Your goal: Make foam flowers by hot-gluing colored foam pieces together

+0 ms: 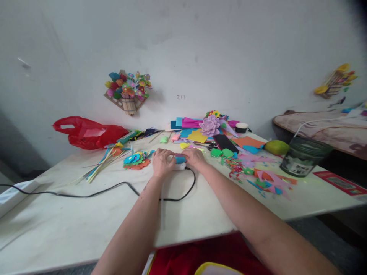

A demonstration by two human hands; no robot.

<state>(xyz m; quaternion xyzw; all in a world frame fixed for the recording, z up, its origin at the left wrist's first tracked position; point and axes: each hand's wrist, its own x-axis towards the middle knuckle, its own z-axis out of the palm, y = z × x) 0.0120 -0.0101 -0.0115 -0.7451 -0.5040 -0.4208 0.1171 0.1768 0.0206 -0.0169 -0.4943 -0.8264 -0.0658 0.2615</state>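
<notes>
My left hand point(163, 162) and my right hand point(195, 157) meet at the middle of the table, fingers closed on a small blue foam piece point(180, 160) stretched between them. Something pinkish runs along its upper edge. Just below the piece lies a white corded tool point(180, 167), partly hidden by my hands. Its black cord point(191, 187) loops under my left forearm. A thin translucent stick point(163, 208) lies by that forearm. To the left of my left hand sit layered foam flowers point(137, 159) in blue, yellow and orange.
A red plastic bag point(88, 133) and thin strips point(100, 164) are on the left. Coloured foam sheets point(197, 135), a purple flower point(210, 125) and a phone point(225, 143) lie behind. Scraps point(258, 172), a yellow-green fruit point(276, 147) and a glass jar point(304, 156) are right.
</notes>
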